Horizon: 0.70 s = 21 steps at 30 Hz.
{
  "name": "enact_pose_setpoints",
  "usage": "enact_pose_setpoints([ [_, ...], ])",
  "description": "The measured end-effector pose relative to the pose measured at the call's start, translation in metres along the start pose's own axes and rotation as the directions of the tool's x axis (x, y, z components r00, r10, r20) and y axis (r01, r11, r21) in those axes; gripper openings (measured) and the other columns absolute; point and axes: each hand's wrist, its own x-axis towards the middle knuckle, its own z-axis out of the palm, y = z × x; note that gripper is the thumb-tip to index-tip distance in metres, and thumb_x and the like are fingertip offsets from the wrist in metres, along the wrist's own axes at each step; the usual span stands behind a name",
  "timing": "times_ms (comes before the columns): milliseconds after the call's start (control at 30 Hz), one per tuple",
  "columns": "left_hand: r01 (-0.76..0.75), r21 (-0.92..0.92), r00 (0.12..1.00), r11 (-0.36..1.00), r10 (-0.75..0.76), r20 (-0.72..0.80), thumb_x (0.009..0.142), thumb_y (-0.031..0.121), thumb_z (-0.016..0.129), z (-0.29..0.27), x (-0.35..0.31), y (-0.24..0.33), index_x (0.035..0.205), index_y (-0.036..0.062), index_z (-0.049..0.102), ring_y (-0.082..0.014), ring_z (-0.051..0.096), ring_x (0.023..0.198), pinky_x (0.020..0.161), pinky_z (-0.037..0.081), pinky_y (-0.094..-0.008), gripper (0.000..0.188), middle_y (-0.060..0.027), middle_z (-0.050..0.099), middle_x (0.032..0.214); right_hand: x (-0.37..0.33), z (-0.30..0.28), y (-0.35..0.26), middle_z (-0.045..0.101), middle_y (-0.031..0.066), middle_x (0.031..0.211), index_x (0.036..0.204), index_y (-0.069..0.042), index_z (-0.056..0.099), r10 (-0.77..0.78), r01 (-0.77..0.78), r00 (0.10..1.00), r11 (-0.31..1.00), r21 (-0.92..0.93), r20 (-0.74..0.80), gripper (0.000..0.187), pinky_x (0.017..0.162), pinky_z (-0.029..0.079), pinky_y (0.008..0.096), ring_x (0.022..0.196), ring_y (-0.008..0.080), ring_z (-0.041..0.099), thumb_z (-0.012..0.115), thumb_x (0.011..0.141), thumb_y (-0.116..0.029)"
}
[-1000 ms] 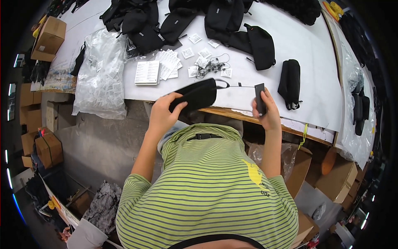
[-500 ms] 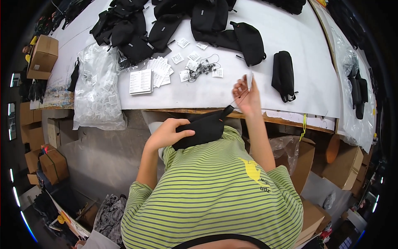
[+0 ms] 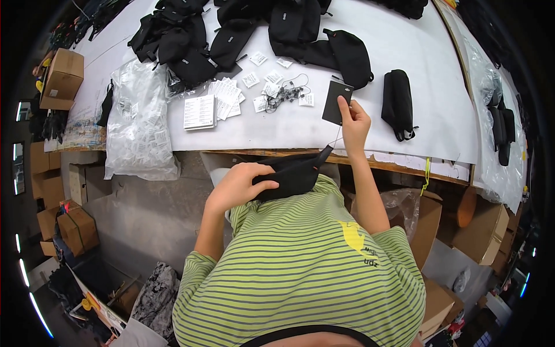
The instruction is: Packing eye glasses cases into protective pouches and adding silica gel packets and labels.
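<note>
At the near edge of the table (image 3: 439, 115), in the left hand (image 3: 245, 185): one black pouch (image 3: 298, 176), the thumb and fingers gripping its left part, the tabbed end pointing toward the right hand (image 3: 354, 124). In the right hand: one black card (image 3: 336, 104), thumb and fingers pinching it. Between the two grips: a thin cord (image 3: 337, 136), running from card to pouch tab; the joining is looking done, though the fastening is too small to tell. Right of the right hand: a single pouch (image 3: 398, 104), lying apart. Beyond the left hand: a tangle of cords (image 3: 283, 97), white packets (image 3: 273, 76) and a stack of cards (image 3: 199, 111), all lying unused. Farther beyond both hands: heaped pouches (image 3: 231, 40), seemingly remaining; whether they are carrying cards, I cannot tell.
</note>
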Motion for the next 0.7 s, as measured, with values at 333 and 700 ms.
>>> enact_pose_setpoints([
  [333, -0.406, 0.453, 0.846, 0.794, 0.514, -0.143, 0.068, 0.014, 0.072, 0.014, 0.026, 0.004, 0.087, 0.0089, 0.065, -0.0269, 0.051, 0.108, 0.094, 0.037, -0.0402, 0.021, -0.0079, 0.056, 0.119, -0.048, -0.005, -0.068, 0.062, 0.0127, 0.063, 0.078, -0.010, 0.071, 0.227, 0.417, 0.483, 0.790, -0.450, 0.846, 0.027, 0.056, 0.046, 0.0379, 0.058, 0.0300, 0.059, 0.063, 0.081, -0.036],
  [700, -0.163, 0.172, 0.737, 0.972, 0.236, -0.633, 0.077, 0.019, 0.068, -0.001, 0.113, -0.103, 0.095, 0.0083, 0.065, -0.0247, 0.052, 0.085, 0.085, 0.039, -0.0353, 0.022, -0.0071, 0.059, 0.087, -0.051, -0.019, -0.063, 0.047, 0.0082, 0.050, 0.070, -0.003, 0.057, 0.351, 0.241, 0.429, 0.843, -0.480, 0.832, 0.041, 0.048, 0.035, 0.0328, 0.045, 0.0214, 0.043, 0.076, 0.069, -0.040],
])
